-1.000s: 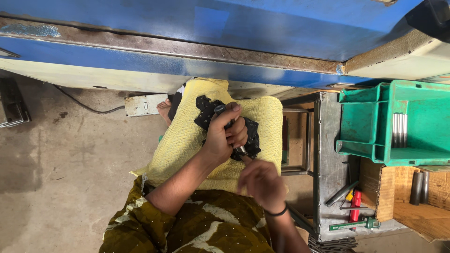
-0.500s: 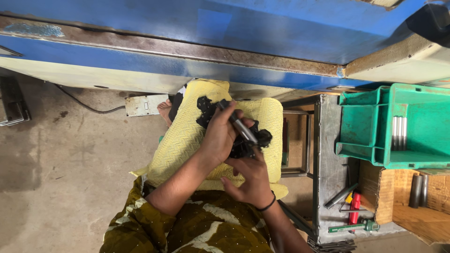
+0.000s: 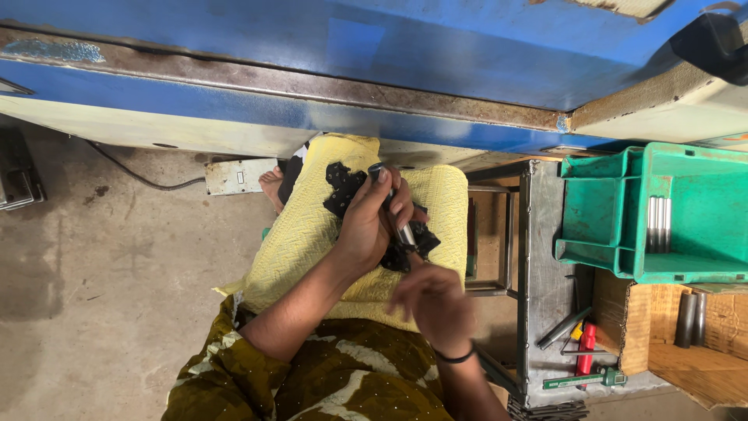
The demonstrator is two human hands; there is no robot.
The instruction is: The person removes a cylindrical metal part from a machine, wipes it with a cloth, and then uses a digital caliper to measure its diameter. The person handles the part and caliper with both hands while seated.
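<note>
Left hand [image 3: 366, 226] grip clamped on a metal rod [image 3: 393, 210] over a black rag [image 3: 347, 187] on a yellow lap cloth [image 3: 312, 242], right hand [image 3: 432, 304] just below, fingers loosely curled, holding nothing, green bin [image 3: 670, 218] to the right

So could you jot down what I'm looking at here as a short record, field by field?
Setting: workshop floor beside a blue machine frame
Left hand: gripping a metal rod
Right hand: just below the rod, blurred, grip unclear
Lap: yellow cloth with a black rag under the rod
To the right: green bin holding metal rods
Below the bin: metal stand with tools, one red-handled
</note>
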